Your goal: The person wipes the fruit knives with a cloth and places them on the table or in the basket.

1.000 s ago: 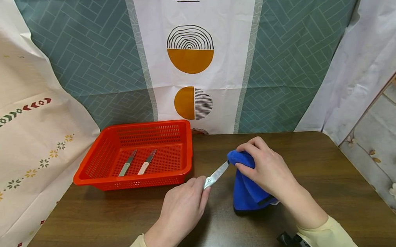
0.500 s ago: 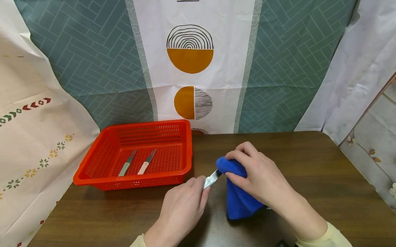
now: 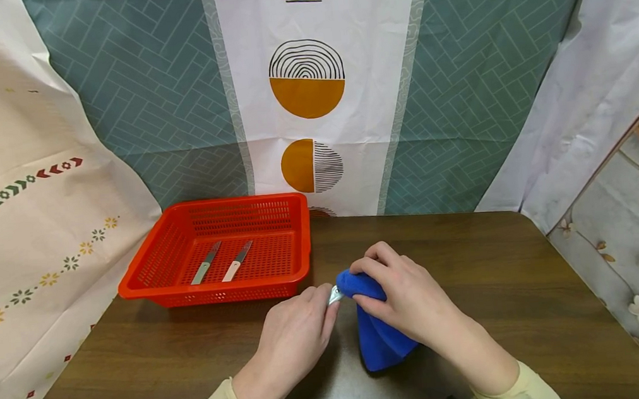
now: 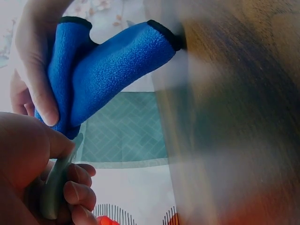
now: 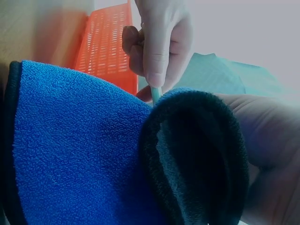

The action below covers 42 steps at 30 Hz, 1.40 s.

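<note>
My left hand point(image 3: 296, 328) grips a small knife by its pale green handle point(image 4: 56, 183). Only the handle's end near the blade shows in the head view. A blue cloth point(image 3: 383, 339) with black edging is folded over the blade, which it hides. Thumb and fingers of my right hand point(image 3: 407, 293) pinch the cloth around the blade, close to the handle. The cloth's loose part hangs down toward the table. In the right wrist view the cloth point(image 5: 79, 140) fills the foreground, with the left hand point(image 5: 164, 42) behind it.
A red perforated basket point(image 3: 219, 294) stands at the back left of the brown wooden table point(image 3: 509, 284). Inside lie two small knives, one with a green handle point(image 3: 200, 273) and one with a pinkish-white handle point(image 3: 231, 271). Patterned cloths point(image 3: 460, 117) hang behind and beside the table.
My right hand has slid the cloth left and down along the blade to the handle, covering the blade that showed before. The left hand has stayed put.
</note>
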### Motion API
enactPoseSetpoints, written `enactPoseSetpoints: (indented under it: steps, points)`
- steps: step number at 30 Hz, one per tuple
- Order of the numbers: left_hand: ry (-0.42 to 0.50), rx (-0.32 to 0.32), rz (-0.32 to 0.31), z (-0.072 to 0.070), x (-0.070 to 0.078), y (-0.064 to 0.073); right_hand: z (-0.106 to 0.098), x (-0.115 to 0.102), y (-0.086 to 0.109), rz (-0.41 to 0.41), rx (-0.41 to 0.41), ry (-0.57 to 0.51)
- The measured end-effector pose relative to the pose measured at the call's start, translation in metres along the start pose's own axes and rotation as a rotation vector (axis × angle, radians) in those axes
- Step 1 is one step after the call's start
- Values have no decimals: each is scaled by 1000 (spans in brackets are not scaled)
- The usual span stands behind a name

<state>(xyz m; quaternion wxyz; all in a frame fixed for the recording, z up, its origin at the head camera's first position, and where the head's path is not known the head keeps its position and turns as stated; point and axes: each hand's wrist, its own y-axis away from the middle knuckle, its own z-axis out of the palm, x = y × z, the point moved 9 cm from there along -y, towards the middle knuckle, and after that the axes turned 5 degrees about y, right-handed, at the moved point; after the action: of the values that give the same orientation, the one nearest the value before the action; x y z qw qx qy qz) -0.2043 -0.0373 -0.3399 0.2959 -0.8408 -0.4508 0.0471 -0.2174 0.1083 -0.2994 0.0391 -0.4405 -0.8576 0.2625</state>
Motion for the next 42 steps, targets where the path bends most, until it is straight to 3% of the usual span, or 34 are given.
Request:
enactPoseSetpoints:
  steps: [42]
  points:
    - [10, -27, -10, 3, 0, 0, -4, 46, -3, 138, 3, -25]
